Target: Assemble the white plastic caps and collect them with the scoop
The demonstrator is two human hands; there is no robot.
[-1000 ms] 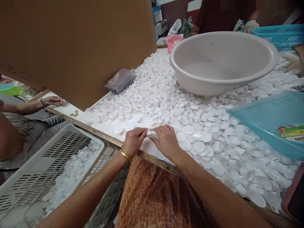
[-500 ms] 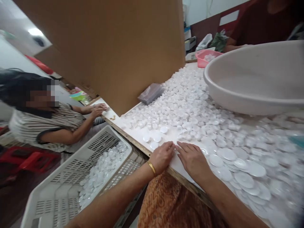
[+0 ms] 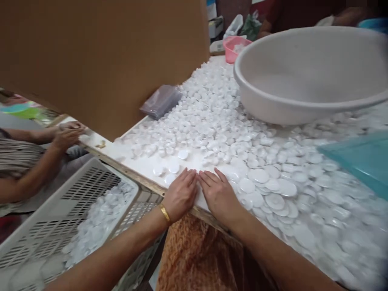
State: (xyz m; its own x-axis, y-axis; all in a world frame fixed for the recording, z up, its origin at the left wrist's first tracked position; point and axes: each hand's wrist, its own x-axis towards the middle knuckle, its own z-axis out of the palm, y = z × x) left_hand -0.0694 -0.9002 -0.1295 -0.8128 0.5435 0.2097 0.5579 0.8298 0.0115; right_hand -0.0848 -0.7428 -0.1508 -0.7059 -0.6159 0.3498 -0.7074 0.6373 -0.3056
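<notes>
My left hand point(image 3: 181, 194), with a gold bangle point(image 3: 165, 212) on its wrist, rests palm down at the table's near edge. Beside it lies my right hand point(image 3: 218, 195), also palm down with its fingers stretched forward. The fingertips of both hands nearly meet, and nothing shows between them. My thumbs and palms are mostly hidden. Just beyond my left fingers are several loose white discs point(image 3: 173, 167). Larger, flat white discs point(image 3: 275, 201) overlap in a pile to the right of my right hand.
Small white pieces point(image 3: 212, 109) cover the table behind. A big whitish basin point(image 3: 281, 112) and a teal sheet-like item point(image 3: 363, 157) are at right. A cardboard panel point(image 3: 100, 60), clear plastic packet point(image 3: 161, 101) and pink basket point(image 3: 229, 52) stand farther back. A co-worker's hands point(image 3: 68, 133) and a crate point(image 3: 75, 194) are left.
The view has turned and dropped, so the surroundings sit farther left and higher, and more of the teal item shows. My hands stay together at the table edge.
</notes>
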